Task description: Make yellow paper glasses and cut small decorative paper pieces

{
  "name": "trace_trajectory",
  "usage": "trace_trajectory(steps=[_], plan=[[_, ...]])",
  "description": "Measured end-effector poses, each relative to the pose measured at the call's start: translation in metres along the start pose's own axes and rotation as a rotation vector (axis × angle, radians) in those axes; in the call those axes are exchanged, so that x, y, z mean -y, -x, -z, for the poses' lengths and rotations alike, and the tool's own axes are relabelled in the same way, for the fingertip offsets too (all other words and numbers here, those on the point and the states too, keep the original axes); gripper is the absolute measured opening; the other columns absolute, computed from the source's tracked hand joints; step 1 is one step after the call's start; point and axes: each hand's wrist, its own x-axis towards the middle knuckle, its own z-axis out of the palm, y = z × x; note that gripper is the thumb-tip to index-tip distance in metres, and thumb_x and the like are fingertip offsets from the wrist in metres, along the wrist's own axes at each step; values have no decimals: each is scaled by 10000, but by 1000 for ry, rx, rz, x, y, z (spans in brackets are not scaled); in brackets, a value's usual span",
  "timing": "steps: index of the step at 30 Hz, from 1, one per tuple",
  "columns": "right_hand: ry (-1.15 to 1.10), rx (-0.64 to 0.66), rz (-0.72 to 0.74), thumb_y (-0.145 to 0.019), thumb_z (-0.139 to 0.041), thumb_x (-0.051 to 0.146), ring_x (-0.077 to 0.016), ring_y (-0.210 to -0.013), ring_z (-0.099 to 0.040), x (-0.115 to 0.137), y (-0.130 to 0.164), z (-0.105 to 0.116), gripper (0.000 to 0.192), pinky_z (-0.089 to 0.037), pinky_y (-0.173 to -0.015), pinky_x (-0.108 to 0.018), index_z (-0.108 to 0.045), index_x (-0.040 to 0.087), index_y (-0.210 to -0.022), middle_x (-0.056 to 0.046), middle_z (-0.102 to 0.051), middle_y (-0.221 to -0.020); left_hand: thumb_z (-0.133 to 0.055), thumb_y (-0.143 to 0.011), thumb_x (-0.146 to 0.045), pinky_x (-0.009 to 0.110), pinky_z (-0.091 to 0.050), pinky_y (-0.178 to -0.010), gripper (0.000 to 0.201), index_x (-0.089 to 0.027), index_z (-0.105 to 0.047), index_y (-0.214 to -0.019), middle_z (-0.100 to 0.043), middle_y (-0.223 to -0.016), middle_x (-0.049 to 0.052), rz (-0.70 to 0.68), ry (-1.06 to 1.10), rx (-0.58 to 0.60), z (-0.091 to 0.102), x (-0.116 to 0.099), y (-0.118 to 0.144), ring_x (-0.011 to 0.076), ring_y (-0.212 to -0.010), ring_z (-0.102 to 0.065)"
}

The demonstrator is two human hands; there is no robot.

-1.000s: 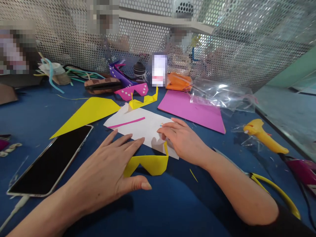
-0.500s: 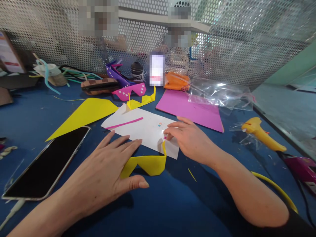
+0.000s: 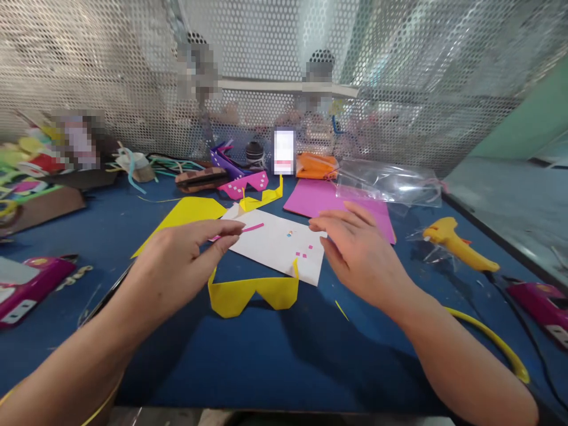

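Folded yellow paper glasses (image 3: 252,291) lie on the blue table in front of me, one arm sticking up. Behind them is a white sheet (image 3: 277,244) with a pink strip (image 3: 254,227) and a few tiny pink squares (image 3: 302,254) on it. My left hand (image 3: 177,269) hovers over the sheet's left end, fingers loosely apart, holding nothing. My right hand (image 3: 359,254) is raised over the sheet's right edge, fingers spread and empty.
A pink sheet (image 3: 323,198), yellow sheet (image 3: 186,213), pink paper glasses (image 3: 246,183), a clear plastic bag (image 3: 390,183) and an orange packet (image 3: 317,165) lie farther back. A yellow glue gun (image 3: 457,242) lies at right, a pink device (image 3: 26,287) at left. Perforated metal mesh (image 3: 399,77) walls the far side.
Both hands have lifted off the yellow glasses and the white sheet. Small pink squares now lie on the sheet. The camera tilted up and shifted, and the phone is mostly hidden behind my left arm.
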Motion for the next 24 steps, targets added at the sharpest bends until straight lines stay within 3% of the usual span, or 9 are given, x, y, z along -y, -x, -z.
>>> trace_trajectory(steps=[3,6,10,14,17,19,24], plan=[[31,23,-6,-958,-443,128,-265,-1125,-627,16,13,13,254,-385,-1073,-507,-622,143,-1138,-105,-750,-1042,-447,-873,-509,478,-532,-862,401,-338,-737,-1093,-746,-1152,5,-105,-198,69,1,6,-29,343,-1080,-671],[24,78,-37,-978,-450,146,-232,-1101,-635,27,36,21,233,-401,-1072,-452,-622,140,-1135,-105,-738,-1059,-469,-849,-504,453,-532,-846,401,-263,-744,-1015,-759,-1070,51,-137,-336,139,-21,22,-71,317,-998,-689],[81,111,-193,-965,-458,166,-232,-1040,-658,22,90,34,239,-462,-1023,-450,-609,150,-1150,-103,-725,-1080,-480,-798,-513,383,-512,-610,379,-229,-703,-684,-710,-661,51,-127,-389,269,-53,43,-112,243,-627,-664],[319,168,-458,-902,-458,171,-297,-945,-682,-1,161,54,295,-568,-808,-474,-626,136,-1141,-152,-704,-1074,-440,-753,-540,368,-470,-625,398,-236,-697,-747,-698,-714,9,-138,-374,253,-63,49,-116,253,-733,-680],[351,255,-495,-823,-473,173,-288,-925,-695,-21,195,61,392,-587,-793,-444,-623,136,-1183,-150,-695,-1077,-512,-700,-514,349,-463,-627,334,-228,-684,-685,-715,-715,37,-80,-340,300,-64,45,-113,250,-738,-683],[335,283,-480,-788,-465,162,-280,-958,-694,-32,204,59,435,-586,-816,-414,-622,142,-1194,-145,-690,-1065,-597,-666,-467,356,-468,-641,266,-215,-684,-679,-744,-785,90,-55,-300,339,-66,41,-114,291,-791,-687],[282,320,-509,-724,-488,188,-293,-789,-725,-56,202,52,533,-583,-628,-389,-615,220,-1241,-135,-701,-955,-592,-714,-534,339,-443,-648,345,-202,-678,-755,-744,-864,117,8,-243,361,-70,34,-110,297,-837,-673]])
